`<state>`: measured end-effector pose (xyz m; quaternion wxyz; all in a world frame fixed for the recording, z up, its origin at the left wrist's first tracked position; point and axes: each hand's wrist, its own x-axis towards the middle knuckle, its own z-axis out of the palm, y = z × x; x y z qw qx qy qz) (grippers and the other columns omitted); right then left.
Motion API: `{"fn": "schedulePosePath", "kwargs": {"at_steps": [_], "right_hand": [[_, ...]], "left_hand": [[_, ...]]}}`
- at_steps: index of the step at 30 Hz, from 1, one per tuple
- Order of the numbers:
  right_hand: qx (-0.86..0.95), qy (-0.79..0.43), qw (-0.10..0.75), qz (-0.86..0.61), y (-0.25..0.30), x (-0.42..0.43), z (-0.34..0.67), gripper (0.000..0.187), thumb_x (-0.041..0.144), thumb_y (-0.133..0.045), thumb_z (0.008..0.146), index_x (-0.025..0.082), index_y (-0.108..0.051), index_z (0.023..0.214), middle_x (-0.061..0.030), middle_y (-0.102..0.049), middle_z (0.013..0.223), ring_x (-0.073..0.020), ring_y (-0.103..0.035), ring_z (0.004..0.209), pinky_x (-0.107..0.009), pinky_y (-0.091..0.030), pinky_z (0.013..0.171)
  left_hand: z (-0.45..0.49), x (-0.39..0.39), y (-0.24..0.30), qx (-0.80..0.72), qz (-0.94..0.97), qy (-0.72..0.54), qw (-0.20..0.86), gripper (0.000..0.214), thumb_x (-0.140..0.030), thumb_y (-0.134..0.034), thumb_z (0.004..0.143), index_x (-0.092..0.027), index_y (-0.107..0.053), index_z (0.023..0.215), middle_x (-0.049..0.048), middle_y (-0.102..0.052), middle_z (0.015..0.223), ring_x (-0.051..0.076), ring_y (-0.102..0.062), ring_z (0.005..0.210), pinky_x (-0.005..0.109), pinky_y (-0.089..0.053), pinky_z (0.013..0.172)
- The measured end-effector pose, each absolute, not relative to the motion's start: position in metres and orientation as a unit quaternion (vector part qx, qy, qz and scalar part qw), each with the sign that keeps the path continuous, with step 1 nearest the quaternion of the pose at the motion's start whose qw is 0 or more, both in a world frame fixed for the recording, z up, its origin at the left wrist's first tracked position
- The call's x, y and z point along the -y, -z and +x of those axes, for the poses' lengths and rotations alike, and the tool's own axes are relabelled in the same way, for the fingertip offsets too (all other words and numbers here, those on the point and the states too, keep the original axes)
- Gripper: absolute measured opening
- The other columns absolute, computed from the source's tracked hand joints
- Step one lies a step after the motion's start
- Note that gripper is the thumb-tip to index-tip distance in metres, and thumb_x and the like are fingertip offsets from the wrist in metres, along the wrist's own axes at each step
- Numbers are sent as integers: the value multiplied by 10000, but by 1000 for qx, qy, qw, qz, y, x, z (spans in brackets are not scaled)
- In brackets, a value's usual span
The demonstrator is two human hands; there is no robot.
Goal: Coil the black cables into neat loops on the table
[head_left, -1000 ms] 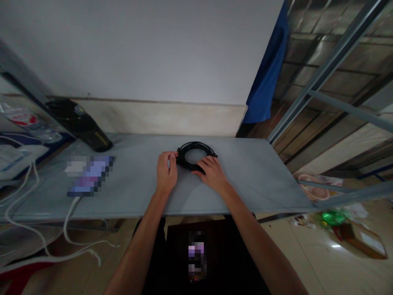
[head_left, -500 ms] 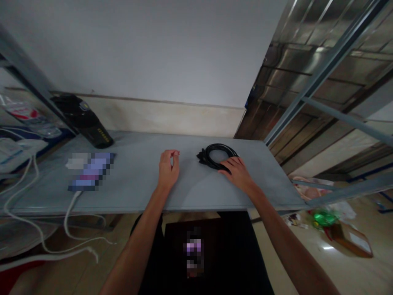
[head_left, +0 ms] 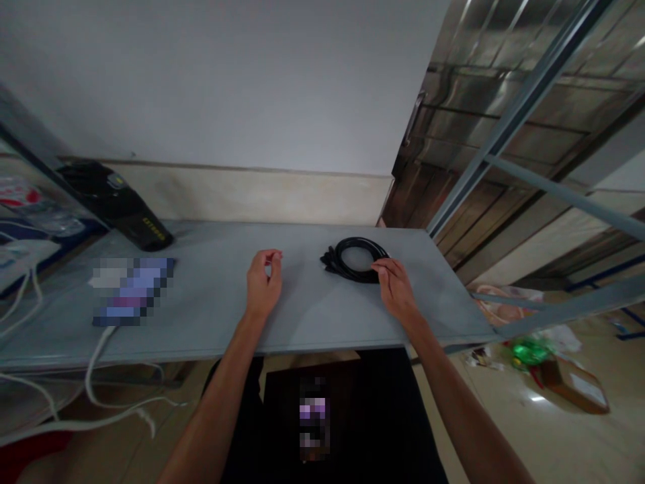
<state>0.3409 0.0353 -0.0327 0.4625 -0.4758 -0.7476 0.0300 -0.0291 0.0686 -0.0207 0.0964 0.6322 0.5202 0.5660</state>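
A black cable wound into a coil (head_left: 355, 259) lies on the grey table (head_left: 211, 309), right of the middle. My right hand (head_left: 396, 290) is at the coil's near right edge, fingers bent and apart, fingertips touching the cable without gripping it. My left hand (head_left: 263, 286) hovers over the table to the left of the coil and apart from it. Its fingers are curled in towards the thumb, with nothing in them.
A black bottle-shaped object (head_left: 118, 205) lies at the back left by a slanting metal post. A blurred flat device (head_left: 131, 292) with a white cable (head_left: 95, 376) is on the left. The table's right edge (head_left: 453, 282) drops to a littered floor.
The coil was slid from the middle of the table to the right under my right hand. My left hand let go of it and stayed near the middle. My right hand has lifted off to its fingertips.
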Motion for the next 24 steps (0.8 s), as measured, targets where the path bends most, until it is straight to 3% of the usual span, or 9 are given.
{"fn": "schedulePosePath", "kwargs": {"at_steps": [7,14,24], "right_hand": [[713,-57,510,-477,29,-33,340,542,501,-334,1242,310,-839,1194,-139,-809,1203,-339,-716,1197,-655,-559,1163],[726,-51,501,-468,27,-31,344,539,457,-304,1236,263,-807,1220,-141,-792,1223,-312,-717,1211,-587,-566,1161],[743,-21,476,-471,33,-33,344,366,273,-404,1140,258,-759,1228,-138,-771,1236,-314,-699,1190,-551,-575,1124]], "left_hand": [[-28,-67,19,-525,619,-572,119,351,-544,-542,1191,-250,-732,1166,114,-830,1153,277,-770,1050,457,-598,1003],[-29,-68,19,-529,606,-577,139,367,-551,-542,1186,-241,-737,1164,115,-827,1145,274,-769,1042,452,-593,1000],[-29,-68,20,-526,613,-574,136,398,-592,-532,1188,-248,-729,1160,115,-830,1148,276,-776,1054,466,-602,1029]]}}
